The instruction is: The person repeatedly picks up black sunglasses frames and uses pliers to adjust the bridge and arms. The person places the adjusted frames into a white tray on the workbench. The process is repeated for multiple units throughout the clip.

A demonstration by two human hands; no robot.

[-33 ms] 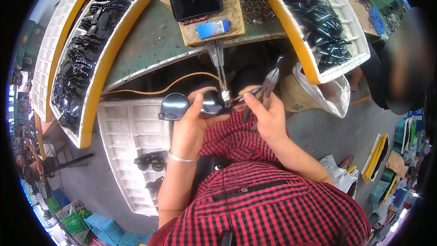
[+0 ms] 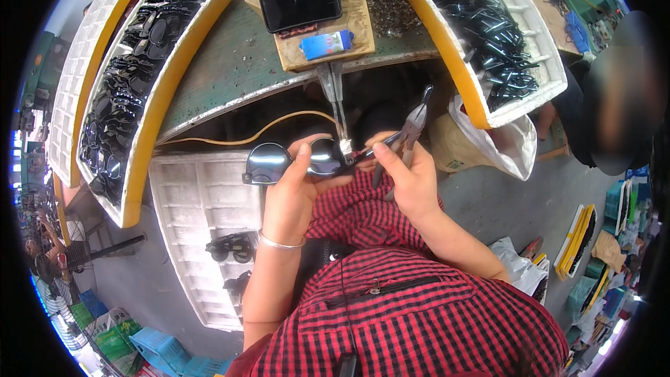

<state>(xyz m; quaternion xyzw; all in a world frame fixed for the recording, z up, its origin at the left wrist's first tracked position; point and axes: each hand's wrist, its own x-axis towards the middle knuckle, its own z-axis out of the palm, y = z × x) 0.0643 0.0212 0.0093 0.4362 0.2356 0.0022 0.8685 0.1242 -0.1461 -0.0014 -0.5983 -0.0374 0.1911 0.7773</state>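
At the upper left of the frame, a yellow-edged tray [image 2: 157, 105] holds dark eyewear on the green table [image 2: 209, 84]; below it, at the left of centre, a white compartment tray [image 2: 183, 202] carries a few more dark pieces; both should be left clear of the elbows.

The left hand [image 2: 293, 185] is gripping the sunglasses [image 2: 268, 165], which lie near the centre of the frame; its thumb sits between the two lenses; hold at this bridge, since pressure on the glossy lens faces would probably mark them; the near end of the sunglasses meets, or nearly meets, the bright metal tip [image 2: 346, 146] at centre; actual contact cannot be confirmed; use that tip as a steady reference and avoid levering the sunglasses against it.

The right hand [image 2: 412, 178] is gripping the pliers [image 2: 414, 126] and, by appearance, a dark slender piece [image 2: 367, 154] under the thumb; whether the plier jaws are parted cannot be told; support the piece in line with the sunglasses, apply light force, and hold the pliers away from the lenses; at the upper right, a second yellow-edged tray [image 2: 444, 45] contains similar slender pieces.
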